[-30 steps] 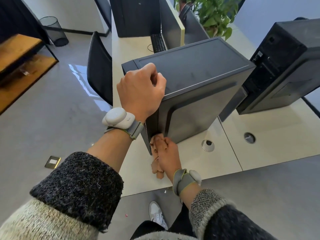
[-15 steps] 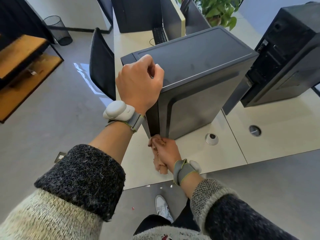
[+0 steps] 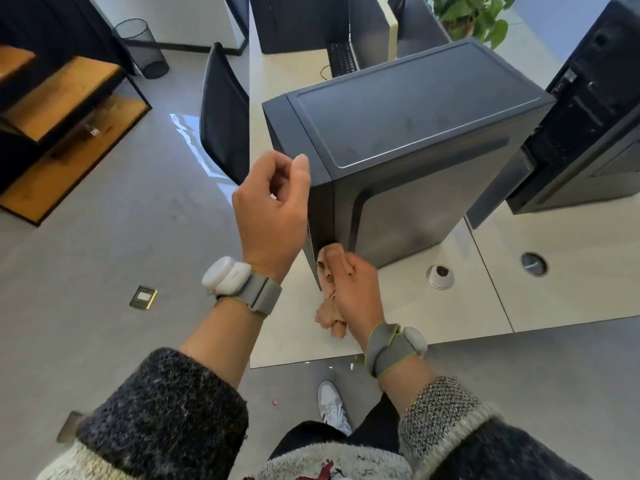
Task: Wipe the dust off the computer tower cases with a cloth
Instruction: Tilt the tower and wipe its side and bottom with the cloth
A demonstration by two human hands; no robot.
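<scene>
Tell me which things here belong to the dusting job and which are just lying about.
Job: cloth, gripped by the right hand; near tower case; second tower case on the right; left hand at the near one's corner.
Lying about: wastebasket, chair, keyboard, plant.

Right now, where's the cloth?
Head view, lower centre: the cloth is gripped in the right hand, at the lower near corner of the closest tower case on the desk.

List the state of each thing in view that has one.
Dark grey computer tower case: upright on the desk.
Pinkish-tan cloth: bunched, pressed against the case's lower front corner.
Right hand: grips the cloth.
Left hand: fingers curled, holding nothing.
</scene>
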